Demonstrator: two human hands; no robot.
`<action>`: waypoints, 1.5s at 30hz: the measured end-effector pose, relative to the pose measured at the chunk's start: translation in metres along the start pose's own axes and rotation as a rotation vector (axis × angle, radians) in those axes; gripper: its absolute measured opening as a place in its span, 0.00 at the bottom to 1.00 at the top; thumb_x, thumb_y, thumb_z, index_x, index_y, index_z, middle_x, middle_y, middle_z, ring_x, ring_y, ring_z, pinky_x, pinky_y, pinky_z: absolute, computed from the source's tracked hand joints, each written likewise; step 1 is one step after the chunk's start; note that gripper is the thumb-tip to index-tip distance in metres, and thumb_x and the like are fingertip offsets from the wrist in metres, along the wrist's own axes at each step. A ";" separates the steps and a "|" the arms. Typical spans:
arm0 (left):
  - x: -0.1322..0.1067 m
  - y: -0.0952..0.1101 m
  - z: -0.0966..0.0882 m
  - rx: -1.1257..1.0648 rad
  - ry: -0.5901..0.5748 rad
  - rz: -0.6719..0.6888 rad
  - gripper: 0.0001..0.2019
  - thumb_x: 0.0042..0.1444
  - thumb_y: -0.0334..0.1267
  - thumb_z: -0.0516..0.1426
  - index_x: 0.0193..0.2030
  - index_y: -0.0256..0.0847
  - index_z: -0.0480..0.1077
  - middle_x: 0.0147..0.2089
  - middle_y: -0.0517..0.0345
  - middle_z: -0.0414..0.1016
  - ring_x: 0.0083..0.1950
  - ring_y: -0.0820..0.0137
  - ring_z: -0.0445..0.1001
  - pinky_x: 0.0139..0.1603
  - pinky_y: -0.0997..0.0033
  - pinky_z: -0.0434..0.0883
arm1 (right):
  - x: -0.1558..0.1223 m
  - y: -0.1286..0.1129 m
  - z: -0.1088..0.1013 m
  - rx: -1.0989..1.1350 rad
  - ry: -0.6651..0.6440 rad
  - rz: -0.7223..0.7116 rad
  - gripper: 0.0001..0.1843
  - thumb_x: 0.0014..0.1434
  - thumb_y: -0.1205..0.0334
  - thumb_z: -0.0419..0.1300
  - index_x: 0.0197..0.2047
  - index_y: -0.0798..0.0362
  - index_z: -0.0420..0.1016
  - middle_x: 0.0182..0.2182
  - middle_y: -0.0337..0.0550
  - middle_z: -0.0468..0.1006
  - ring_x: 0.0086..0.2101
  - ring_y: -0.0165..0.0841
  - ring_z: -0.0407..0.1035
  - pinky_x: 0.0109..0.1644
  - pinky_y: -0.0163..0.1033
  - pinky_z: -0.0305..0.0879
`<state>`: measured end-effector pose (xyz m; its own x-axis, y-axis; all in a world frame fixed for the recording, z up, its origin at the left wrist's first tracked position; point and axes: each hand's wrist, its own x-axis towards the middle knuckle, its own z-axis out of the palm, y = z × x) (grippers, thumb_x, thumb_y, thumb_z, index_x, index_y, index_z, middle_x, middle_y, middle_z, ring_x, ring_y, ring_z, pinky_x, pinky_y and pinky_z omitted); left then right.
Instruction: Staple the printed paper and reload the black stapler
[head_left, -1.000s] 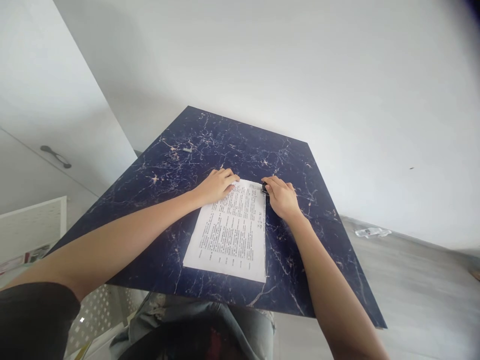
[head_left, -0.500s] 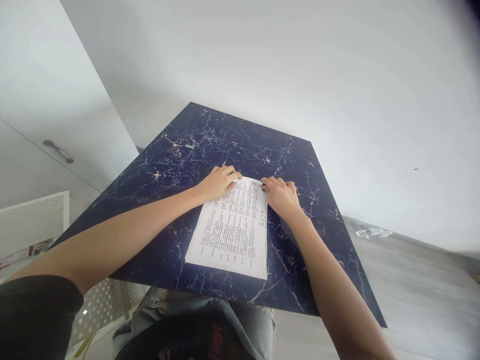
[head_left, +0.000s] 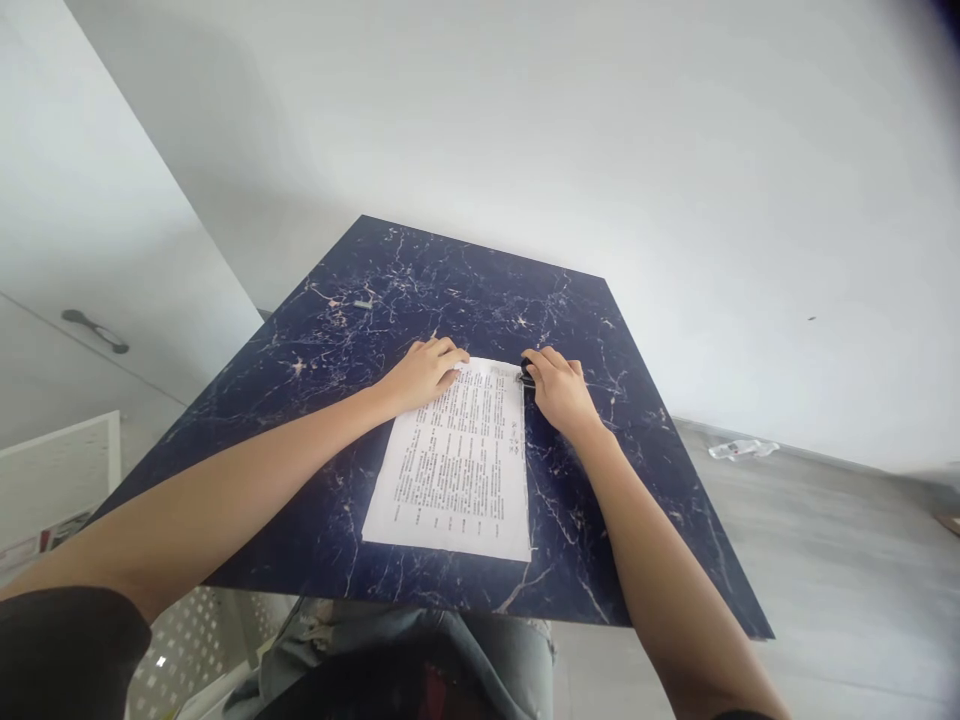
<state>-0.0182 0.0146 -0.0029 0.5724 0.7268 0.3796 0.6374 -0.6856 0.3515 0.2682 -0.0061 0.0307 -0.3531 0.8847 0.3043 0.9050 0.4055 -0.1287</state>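
A stack of printed paper sheets (head_left: 450, 480) lies on a dark blue marble-patterned table (head_left: 585, 590). My left hand (head_left: 425, 375) grips the stack's far left corner, with its fingers on top and thumb along the left edge. In my right hand (head_left: 556, 385) is a small black stapler (head_left: 526, 375), its metal jaw at the far right corner of the stack. My fingers cover most of the stapler, so I cannot tell whether its jaw is pressed down. Handwritten marks show on the right margin of the top sheet.
A small pale object (head_left: 364, 304) lies toward the table's far left. Behind the table stands a white wall (head_left: 525, 120). A cabinet door with a dark handle (head_left: 96, 330) is at left. Clear plastic (head_left: 742, 450) lies on the grey floor at right.
My right hand has shifted slightly away from the paper's corner, and more of the stapler shows. My left hand stays on its corner. The whole view has moved a little.
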 end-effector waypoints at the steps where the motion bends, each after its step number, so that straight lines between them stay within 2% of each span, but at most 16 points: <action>1: 0.000 -0.001 0.000 -0.004 0.003 0.002 0.15 0.70 0.34 0.51 0.59 0.43 0.70 0.56 0.48 0.71 0.59 0.56 0.70 0.62 0.48 0.64 | 0.000 0.003 -0.001 0.010 0.003 -0.001 0.23 0.76 0.62 0.40 0.63 0.53 0.71 0.52 0.55 0.77 0.52 0.45 0.70 0.55 0.48 0.58; 7: 0.001 0.001 -0.003 0.005 0.019 0.024 0.14 0.70 0.34 0.51 0.57 0.42 0.73 0.57 0.48 0.71 0.59 0.57 0.70 0.67 0.45 0.63 | -0.004 0.025 -0.018 0.046 -0.015 0.080 0.23 0.77 0.59 0.41 0.64 0.52 0.70 0.53 0.55 0.77 0.53 0.46 0.71 0.56 0.50 0.62; 10: 0.002 0.004 -0.007 0.034 0.069 0.012 0.12 0.69 0.35 0.53 0.53 0.41 0.76 0.56 0.47 0.71 0.58 0.57 0.70 0.66 0.44 0.64 | -0.010 0.042 -0.029 0.085 -0.086 0.042 0.23 0.75 0.52 0.49 0.68 0.47 0.66 0.56 0.52 0.77 0.54 0.46 0.71 0.55 0.49 0.64; 12: 0.002 0.005 -0.010 0.014 0.073 0.004 0.12 0.69 0.36 0.53 0.50 0.41 0.78 0.52 0.48 0.73 0.54 0.59 0.72 0.62 0.46 0.67 | -0.014 0.054 -0.033 0.100 -0.149 0.039 0.26 0.71 0.52 0.57 0.69 0.46 0.64 0.56 0.50 0.77 0.51 0.45 0.72 0.51 0.46 0.65; 15: 0.001 0.004 -0.011 -0.024 0.012 0.051 0.11 0.68 0.37 0.54 0.47 0.42 0.79 0.48 0.52 0.77 0.50 0.61 0.74 0.61 0.47 0.67 | -0.017 0.067 -0.033 0.083 -0.209 0.154 0.18 0.67 0.58 0.61 0.58 0.49 0.72 0.47 0.48 0.81 0.40 0.42 0.74 0.40 0.41 0.64; 17: 0.000 0.003 -0.011 -0.028 -0.034 0.082 0.12 0.67 0.38 0.55 0.50 0.44 0.79 0.51 0.52 0.78 0.52 0.60 0.74 0.63 0.46 0.66 | -0.016 0.068 -0.031 0.047 -0.136 0.269 0.12 0.66 0.58 0.61 0.51 0.51 0.74 0.42 0.49 0.81 0.37 0.42 0.74 0.36 0.40 0.61; 21: -0.002 0.004 -0.013 -0.023 -0.120 0.119 0.21 0.64 0.47 0.59 0.63 0.48 0.74 0.64 0.49 0.73 0.65 0.51 0.68 0.69 0.40 0.59 | -0.012 0.046 -0.027 0.148 0.171 0.371 0.12 0.65 0.58 0.60 0.50 0.53 0.74 0.41 0.51 0.81 0.40 0.45 0.75 0.39 0.41 0.64; 23: -0.003 0.006 -0.015 -0.029 -0.177 0.129 0.28 0.63 0.53 0.60 0.68 0.50 0.70 0.69 0.48 0.68 0.70 0.48 0.63 0.71 0.39 0.57 | -0.011 0.024 -0.025 0.294 0.248 0.356 0.14 0.64 0.57 0.62 0.51 0.53 0.74 0.41 0.50 0.82 0.39 0.44 0.75 0.41 0.42 0.66; 27: -0.001 0.006 -0.013 -0.054 -0.207 0.048 0.32 0.62 0.61 0.59 0.69 0.50 0.68 0.72 0.47 0.65 0.73 0.45 0.60 0.74 0.38 0.52 | -0.011 -0.026 -0.017 0.556 0.216 0.278 0.14 0.64 0.57 0.63 0.51 0.52 0.75 0.41 0.49 0.83 0.37 0.41 0.76 0.39 0.41 0.68; 30: 0.002 0.003 -0.009 -0.103 -0.162 -0.018 0.35 0.58 0.64 0.61 0.68 0.49 0.69 0.72 0.44 0.65 0.72 0.44 0.61 0.74 0.38 0.51 | -0.014 -0.049 -0.004 0.561 0.171 0.195 0.13 0.64 0.62 0.62 0.52 0.51 0.75 0.42 0.48 0.82 0.40 0.41 0.76 0.43 0.42 0.68; 34: 0.004 0.000 -0.006 -0.236 -0.105 -0.040 0.37 0.55 0.63 0.65 0.67 0.50 0.67 0.68 0.45 0.70 0.69 0.47 0.67 0.76 0.38 0.49 | -0.014 -0.050 0.010 0.452 0.137 0.147 0.16 0.62 0.67 0.63 0.54 0.51 0.75 0.46 0.49 0.80 0.46 0.43 0.74 0.50 0.46 0.68; 38: 0.005 0.001 -0.009 -0.275 -0.119 -0.066 0.36 0.54 0.61 0.66 0.65 0.49 0.67 0.65 0.45 0.72 0.66 0.47 0.70 0.76 0.34 0.46 | -0.011 -0.041 0.017 0.421 0.107 0.112 0.16 0.63 0.68 0.64 0.54 0.51 0.75 0.46 0.49 0.80 0.47 0.44 0.72 0.52 0.48 0.68; 42: 0.005 0.002 -0.010 -0.258 -0.148 -0.074 0.36 0.55 0.61 0.65 0.66 0.49 0.66 0.65 0.43 0.72 0.65 0.46 0.71 0.75 0.32 0.46 | -0.007 -0.039 0.016 0.405 0.069 0.067 0.15 0.64 0.68 0.63 0.54 0.50 0.76 0.47 0.49 0.80 0.47 0.43 0.72 0.52 0.48 0.68; 45: 0.006 0.003 -0.011 -0.261 -0.137 -0.089 0.36 0.54 0.60 0.66 0.66 0.47 0.67 0.65 0.42 0.72 0.65 0.45 0.71 0.74 0.32 0.50 | -0.006 -0.035 0.009 0.424 0.042 0.023 0.18 0.63 0.64 0.65 0.57 0.50 0.75 0.49 0.50 0.80 0.49 0.44 0.72 0.54 0.49 0.68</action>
<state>-0.0186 0.0161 0.0098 0.5960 0.7708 0.2251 0.5439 -0.5938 0.5929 0.2367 -0.0233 0.0248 -0.3164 0.8879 0.3338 0.7317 0.4524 -0.5098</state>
